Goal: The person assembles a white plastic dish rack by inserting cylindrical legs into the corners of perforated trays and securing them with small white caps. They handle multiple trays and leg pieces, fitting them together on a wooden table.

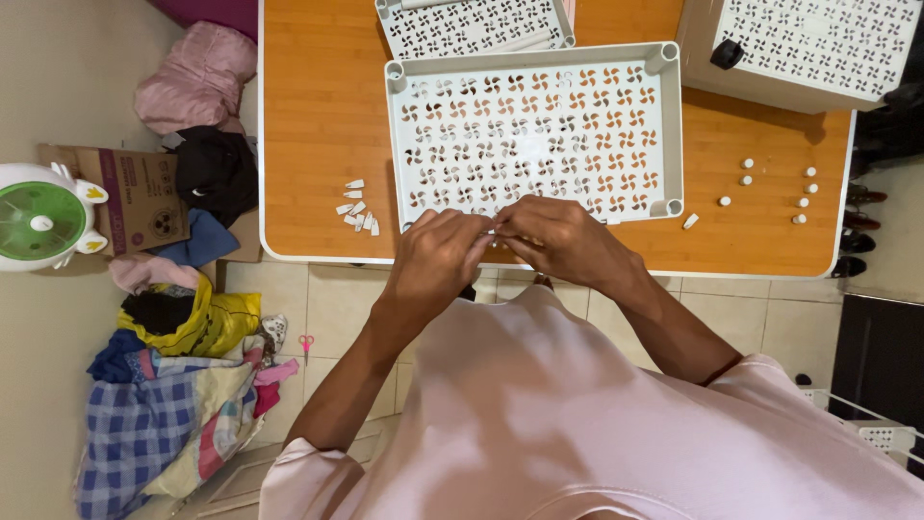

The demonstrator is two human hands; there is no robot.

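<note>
While both hands meet at the near edge of the grey perforated tray (535, 125), I read the left hand (438, 258) and right hand (561, 236) as pinched together on one small white piece (492, 231), fingertips closed around it just in front of the tray's near rim. The piece is mostly hidden; I cannot tell its exact shape.

To do this well, I judge the grip should stay close to the tip of the piece, wrists steadied against the edge of the orange surface (318, 116), and pressure applied straight rather than twisted.

Spare parts: a cluster of small white clips (356, 210) lies left of the tray, and white round caps (775, 188) sit scattered to its right, well apart from the hands.

Packages and labels: a brown cardboard box (125, 197) lies on the floor left of the surface, beside heaped clothes; it bears a purple strip and a dark round fan-like emblem. A white and green round fan (40, 220) stands just beside it.
</note>
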